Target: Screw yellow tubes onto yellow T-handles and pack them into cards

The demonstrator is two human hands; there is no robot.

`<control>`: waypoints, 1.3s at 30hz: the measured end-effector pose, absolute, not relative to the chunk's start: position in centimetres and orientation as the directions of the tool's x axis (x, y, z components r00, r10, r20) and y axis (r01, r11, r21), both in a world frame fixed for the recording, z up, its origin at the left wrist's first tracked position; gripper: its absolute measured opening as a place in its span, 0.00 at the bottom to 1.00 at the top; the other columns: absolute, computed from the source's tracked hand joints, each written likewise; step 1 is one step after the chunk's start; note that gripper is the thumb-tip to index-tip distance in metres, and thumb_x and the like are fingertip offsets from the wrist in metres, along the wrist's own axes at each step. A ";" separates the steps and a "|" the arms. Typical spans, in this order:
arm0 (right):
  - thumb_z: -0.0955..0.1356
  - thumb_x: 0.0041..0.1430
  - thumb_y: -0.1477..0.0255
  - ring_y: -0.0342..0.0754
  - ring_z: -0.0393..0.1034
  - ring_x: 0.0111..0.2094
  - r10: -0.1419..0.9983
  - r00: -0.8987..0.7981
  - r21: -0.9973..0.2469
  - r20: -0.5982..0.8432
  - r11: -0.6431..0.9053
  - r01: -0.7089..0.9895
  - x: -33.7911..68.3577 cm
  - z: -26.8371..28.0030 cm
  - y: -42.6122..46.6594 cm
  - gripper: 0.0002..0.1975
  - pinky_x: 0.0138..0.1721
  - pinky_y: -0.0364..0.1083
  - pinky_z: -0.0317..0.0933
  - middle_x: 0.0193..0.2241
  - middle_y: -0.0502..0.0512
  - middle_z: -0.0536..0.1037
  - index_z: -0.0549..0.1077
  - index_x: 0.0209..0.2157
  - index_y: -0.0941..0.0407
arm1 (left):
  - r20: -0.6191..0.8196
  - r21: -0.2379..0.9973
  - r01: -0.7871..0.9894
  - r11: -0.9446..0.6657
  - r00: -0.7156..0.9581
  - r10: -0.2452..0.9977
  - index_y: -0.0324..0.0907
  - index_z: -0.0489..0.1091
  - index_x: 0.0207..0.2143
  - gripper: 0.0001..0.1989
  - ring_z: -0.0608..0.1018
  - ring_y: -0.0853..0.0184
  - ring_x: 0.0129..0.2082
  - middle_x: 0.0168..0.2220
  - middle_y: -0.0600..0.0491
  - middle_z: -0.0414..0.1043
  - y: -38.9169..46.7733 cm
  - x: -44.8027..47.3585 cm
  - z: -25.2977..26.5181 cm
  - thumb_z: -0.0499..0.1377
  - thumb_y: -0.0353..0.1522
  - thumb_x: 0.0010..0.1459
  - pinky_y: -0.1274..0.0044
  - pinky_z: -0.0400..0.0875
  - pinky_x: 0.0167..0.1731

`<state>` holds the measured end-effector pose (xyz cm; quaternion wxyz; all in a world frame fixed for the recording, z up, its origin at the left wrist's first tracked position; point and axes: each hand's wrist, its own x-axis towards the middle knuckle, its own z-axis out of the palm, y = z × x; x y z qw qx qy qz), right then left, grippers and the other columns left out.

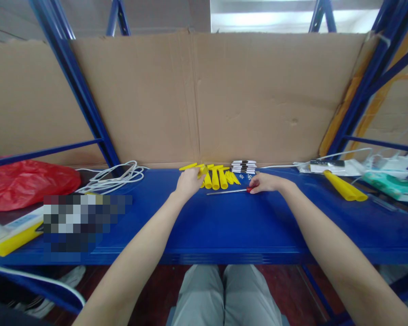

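My left hand (pixel 187 182) is closed around a yellow plastic piece (pixel 202 171), at the left end of a row of yellow tubes (pixel 216 179). My right hand (pixel 265 182) has its fingers closed on the red handle of a screwdriver (pixel 229 192); the long metal shaft points left, low over the blue shelf (pixel 224 222). Between the hands, small yellow strips (pixel 231 177) lie beside the tubes. Behind them is a stack of white bundles with dark bands (pixel 244 166). My left fingers partly hide the nearest yellow parts.
A cardboard sheet (pixel 197 99) stands along the back between blue posts. White cable (pixel 117 177) is coiled at left, near a red bag (pixel 30 183). At right lie larger yellow tubes (pixel 346 186), a power strip (pixel 327 166) and a green packet (pixel 392 185).
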<state>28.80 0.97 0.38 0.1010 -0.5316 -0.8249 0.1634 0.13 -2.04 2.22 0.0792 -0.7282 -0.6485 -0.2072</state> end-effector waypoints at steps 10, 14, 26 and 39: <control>0.66 0.36 0.78 0.42 0.62 0.24 0.910 -0.409 -0.346 0.067 0.406 0.846 27.8 0.9 -0.1 0.06 0.25 0.41 0.54 0.20 0.45 0.69 0.65 0.20 0.55 | 0.473 0.326 0.936 -0.131 -0.042 0.880 0.43 0.67 0.40 0.10 0.77 0.61 0.42 0.40 0.48 0.76 -1.3 -0.3 1.8 0.56 0.35 0.54 0.77 0.67 0.36; 0.65 0.35 0.77 0.42 0.61 0.23 0.910 -0.397 -0.492 0.117 0.401 0.773 27.6 0.9 -0.2 0.08 0.26 0.41 0.54 0.20 0.44 0.66 0.62 0.22 0.55 | 0.478 0.388 0.911 -0.143 -0.067 0.876 0.44 0.64 0.38 0.08 0.76 0.61 0.42 0.41 0.48 0.75 -1.1 -0.5 1.6 0.57 0.34 0.54 0.77 0.67 0.35; 0.65 0.34 0.74 0.41 0.60 0.22 0.896 -0.364 -0.634 0.254 0.438 0.637 26.9 1.5 -0.4 0.09 0.26 0.42 0.54 0.20 0.45 0.68 0.60 0.22 0.54 | 0.525 0.437 0.872 -0.221 -0.048 0.850 0.43 0.62 0.35 0.08 0.77 0.63 0.38 0.37 0.49 0.74 -0.8 -0.4 1.5 0.58 0.33 0.53 0.76 0.67 0.35; 0.67 0.34 0.73 0.42 0.62 0.23 0.902 -0.352 -0.718 0.251 0.418 0.557 27.3 0.7 0.5 0.11 0.27 0.42 0.56 0.20 0.45 0.67 0.60 0.23 0.54 | 0.517 0.444 0.859 -0.256 -0.012 0.856 0.43 0.62 0.35 0.07 0.77 0.64 0.39 0.39 0.50 0.75 -1.1 -0.1 1.4 0.58 0.32 0.53 0.76 0.68 0.37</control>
